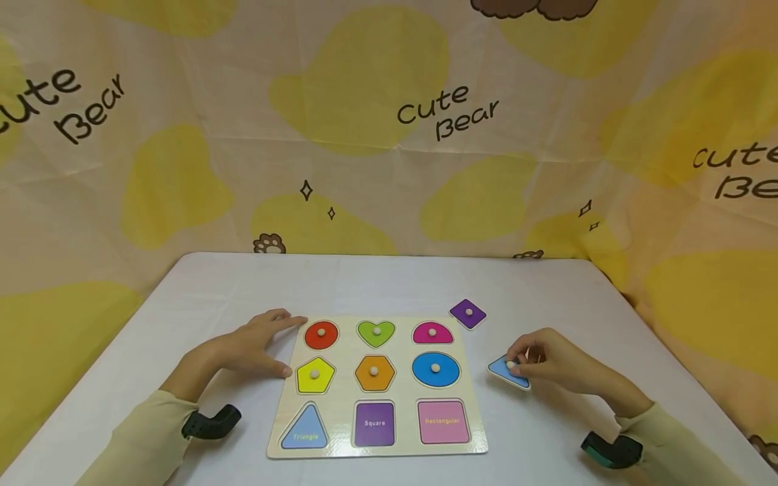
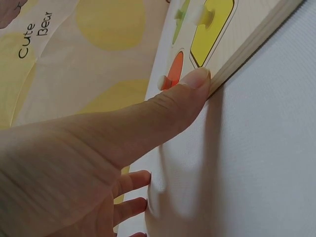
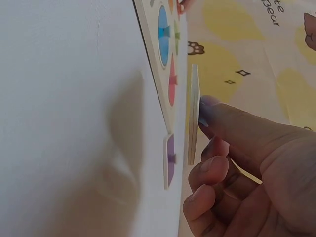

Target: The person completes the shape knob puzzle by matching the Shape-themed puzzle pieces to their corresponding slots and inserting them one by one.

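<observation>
The left hand (image 1: 249,345) and right hand (image 1: 556,361) are bare below a plain, pale yellow-green left sleeve (image 1: 142,432) and matching right sleeve (image 1: 675,439). I see a bent black left wrist unit (image 1: 211,423) and a black right wrist unit (image 1: 610,450) with a dark green side.

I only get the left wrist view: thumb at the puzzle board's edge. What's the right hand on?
Observer: The right hand pinches a blue triangle piece by its knob.
Operator: Is the Triangle slot filled?
Observer: No, its printed word shows and no knobbed piece sits in it.
Operator: Any other piece off the puzzle board?
Observer: Yes, a purple four-sided piece lies by the board's far right corner.
</observation>
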A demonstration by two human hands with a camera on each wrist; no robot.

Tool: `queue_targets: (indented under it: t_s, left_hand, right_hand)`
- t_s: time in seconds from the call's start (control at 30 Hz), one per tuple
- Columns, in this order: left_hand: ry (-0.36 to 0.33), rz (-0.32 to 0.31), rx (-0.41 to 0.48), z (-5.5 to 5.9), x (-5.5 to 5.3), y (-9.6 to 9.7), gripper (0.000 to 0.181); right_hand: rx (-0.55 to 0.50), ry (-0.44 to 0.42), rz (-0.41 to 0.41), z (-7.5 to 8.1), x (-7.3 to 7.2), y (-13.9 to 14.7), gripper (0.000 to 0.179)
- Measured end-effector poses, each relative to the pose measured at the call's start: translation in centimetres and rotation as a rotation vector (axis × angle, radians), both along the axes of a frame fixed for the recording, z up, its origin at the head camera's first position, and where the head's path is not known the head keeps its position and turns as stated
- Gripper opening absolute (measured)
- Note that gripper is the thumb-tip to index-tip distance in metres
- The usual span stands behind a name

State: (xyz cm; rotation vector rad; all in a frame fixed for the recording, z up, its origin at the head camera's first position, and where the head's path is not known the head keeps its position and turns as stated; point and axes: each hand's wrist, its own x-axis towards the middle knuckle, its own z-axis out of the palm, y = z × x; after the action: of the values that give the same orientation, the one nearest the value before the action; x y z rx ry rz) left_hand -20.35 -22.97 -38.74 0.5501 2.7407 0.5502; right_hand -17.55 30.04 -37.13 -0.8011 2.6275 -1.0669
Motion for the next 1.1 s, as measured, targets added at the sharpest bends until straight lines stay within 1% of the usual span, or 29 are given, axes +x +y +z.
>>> queue_targets:
  t_s: [0.13, 0.3, 0.5, 0.87, 1.1]
  left_hand:
    - [-0.002, 0.008, -0.008, 0.0, 0.0, 0.0, 0.091]
    - [-0.011, 0.016, -0.01, -0.1, 0.0, 0.0, 0.092]
    - [-0.014, 0.021, -0.016, -0.1, 0.0, 0.0, 0.092]
    - [-0.01, 0.018, -0.016, -0.1, -0.1, -0.1, 0.092]
    - [-0.009, 0.019, -0.015, 0.0, -0.1, -0.1, 0.092]
  right_hand:
    - [0.024, -0.004, 0.004, -0.1, -0.3, -1.1, 0.008]
    - [-0.005, -0.013, 0.032, -0.4, -0.6, -2.4, 0.008]
    - [0.002, -0.034, 0.044, -0.5, -0.9, -3.5, 0.009]
    - [-0.008, -0.031, 0.088, -0.9, -1.3, -6.0, 0.008]
    - [-0.026, -0.054, 0.114, -1.2, -1.5, -7.6, 0.008]
